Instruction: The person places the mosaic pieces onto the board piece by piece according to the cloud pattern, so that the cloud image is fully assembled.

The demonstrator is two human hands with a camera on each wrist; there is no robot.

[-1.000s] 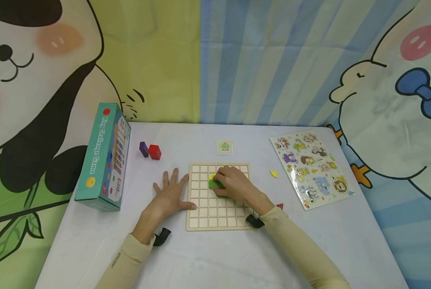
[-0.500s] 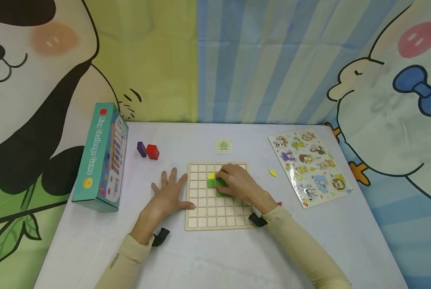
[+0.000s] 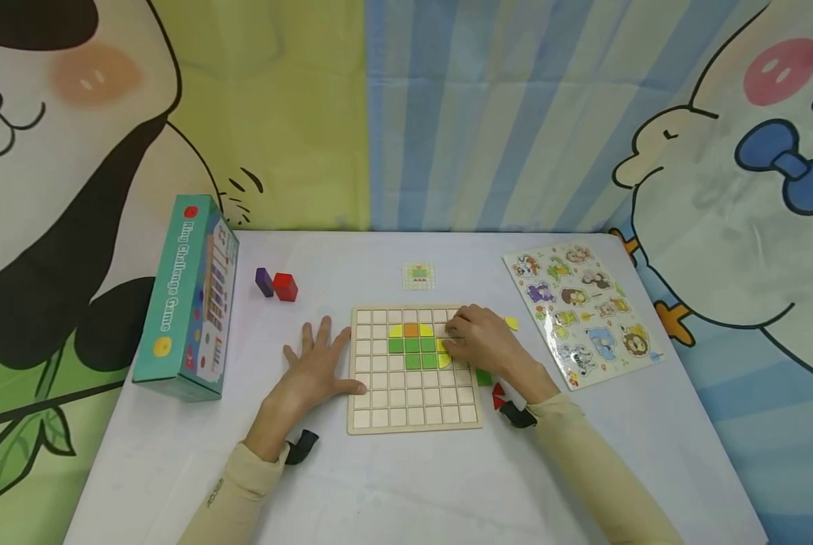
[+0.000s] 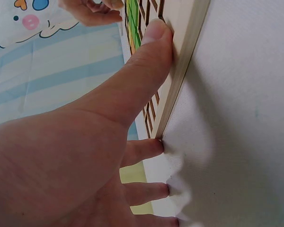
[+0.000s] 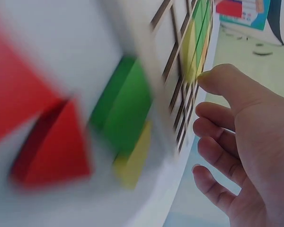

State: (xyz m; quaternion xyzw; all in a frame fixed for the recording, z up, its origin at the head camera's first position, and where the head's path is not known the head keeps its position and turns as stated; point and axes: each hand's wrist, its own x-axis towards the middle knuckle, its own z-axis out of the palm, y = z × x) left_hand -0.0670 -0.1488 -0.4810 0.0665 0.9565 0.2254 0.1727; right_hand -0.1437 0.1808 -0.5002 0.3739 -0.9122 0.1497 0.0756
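Note:
The wooden grid board lies on the white table. On it sit green squares, an orange square and several yellow pieces. My left hand is spread flat, fingers on the table along the board's left side, its thumb resting over the edge. My right hand is over the board's right side, fingertips beside the yellow pieces right of the green ones. In the right wrist view its fingers are loosely bent, the thumb apart from them, with nothing visible between.
Right of the board lie a green block, red triangular blocks and a yellow piece. A small pattern card is behind. An animal sticker board lies right; a teal box, purple block and red block stand left.
My right hand has moved right, off the green squares, uncovering the orange square and more yellow and green pieces. My left hand stays in place at the board's edge.

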